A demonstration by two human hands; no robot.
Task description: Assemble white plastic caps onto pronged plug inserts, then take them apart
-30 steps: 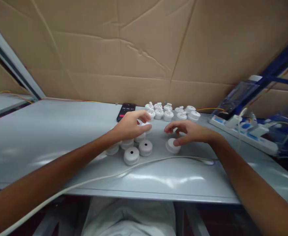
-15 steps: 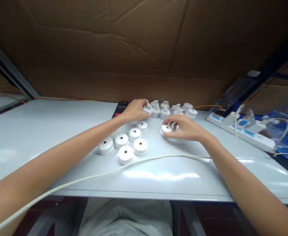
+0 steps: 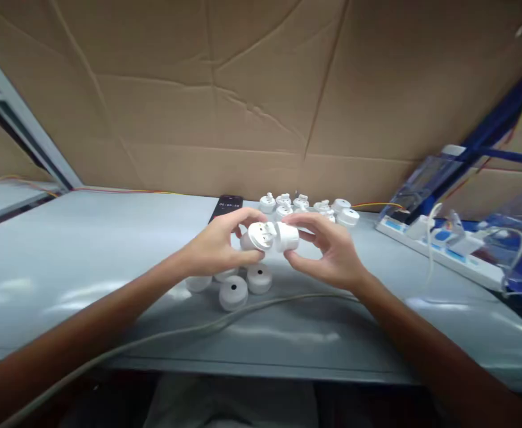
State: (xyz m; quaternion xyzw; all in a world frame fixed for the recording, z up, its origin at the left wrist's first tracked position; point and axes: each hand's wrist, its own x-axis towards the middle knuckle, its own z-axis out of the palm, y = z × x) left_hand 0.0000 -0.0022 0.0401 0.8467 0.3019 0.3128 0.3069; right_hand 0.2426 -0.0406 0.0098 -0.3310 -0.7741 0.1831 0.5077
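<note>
Between thumb and fingers, my left hand [image 3: 225, 241] grips a round white piece [image 3: 257, 236] whose face with small fittings is turned up and toward the right. My right hand [image 3: 327, 246] pinches a white cap [image 3: 287, 236] tilted on its side. The two pieces meet or nearly meet above the table; whether they touch is hard to tell. Below my left hand stand several white caps with dark centre dots, one of them in front [image 3: 233, 293]. Behind my hands is a group of white pieces with raised fittings [image 3: 267, 203], with plain caps [image 3: 348, 217] at its right end.
A phone [image 3: 228, 205] showing a timer lies behind my left hand. A white cable [image 3: 216, 324] crosses the table [image 3: 109, 255] near its front. At the right lies a power strip [image 3: 470, 264] with plugs. Cardboard [image 3: 261, 119] stands along the back.
My left hand has brought a piece with fittings forward from the back group. My right hand has lifted its cap and turned it sideways toward that piece. The view has tilted up slightly.
</note>
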